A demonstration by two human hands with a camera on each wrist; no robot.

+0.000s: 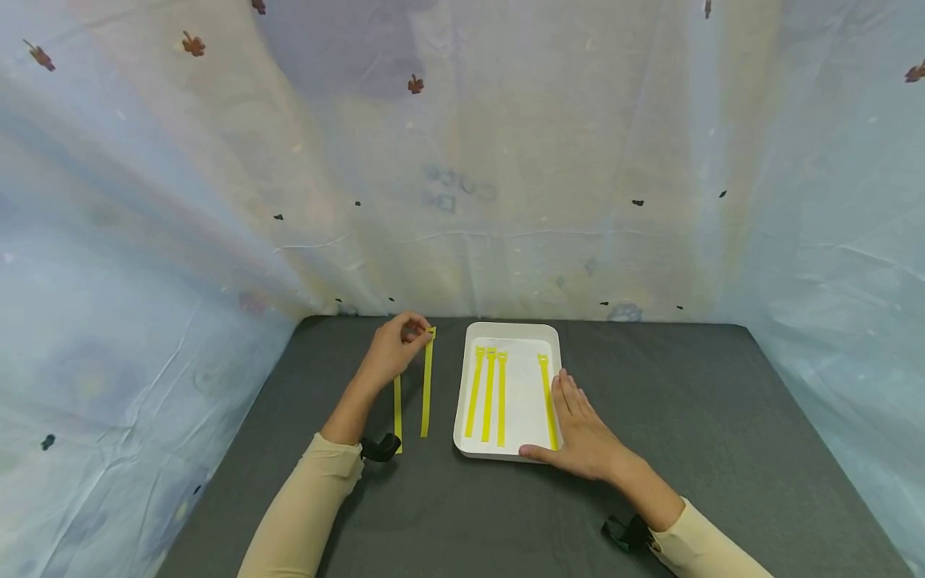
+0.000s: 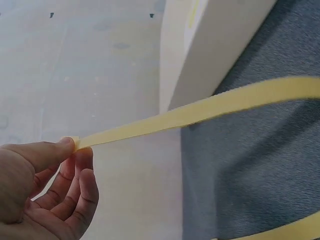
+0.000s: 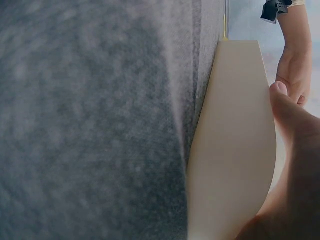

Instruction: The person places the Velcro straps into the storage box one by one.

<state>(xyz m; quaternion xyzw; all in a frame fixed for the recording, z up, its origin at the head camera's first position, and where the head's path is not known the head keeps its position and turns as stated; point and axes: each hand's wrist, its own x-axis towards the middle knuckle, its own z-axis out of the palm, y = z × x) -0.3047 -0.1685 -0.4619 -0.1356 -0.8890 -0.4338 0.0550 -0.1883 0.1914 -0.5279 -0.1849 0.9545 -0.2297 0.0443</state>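
Observation:
My left hand pinches the slotted head end of a yellow hook-and-loop cable tie between thumb and fingers, left of the white tray. In the left wrist view this cable tie stretches away from the fingertips to the right. A second cable tie lies on the table, partly behind the left wrist. Inside the tray, three cable ties lie side by side at the left and a single one lies along the right. My right hand rests with straight fingers against the tray's right side, its thumb at the near rim.
A dark grey cloth covers the table. Behind and on both sides hangs a pale patterned curtain. Each wrist wears a black strap-on device, one on the left and another on the right.

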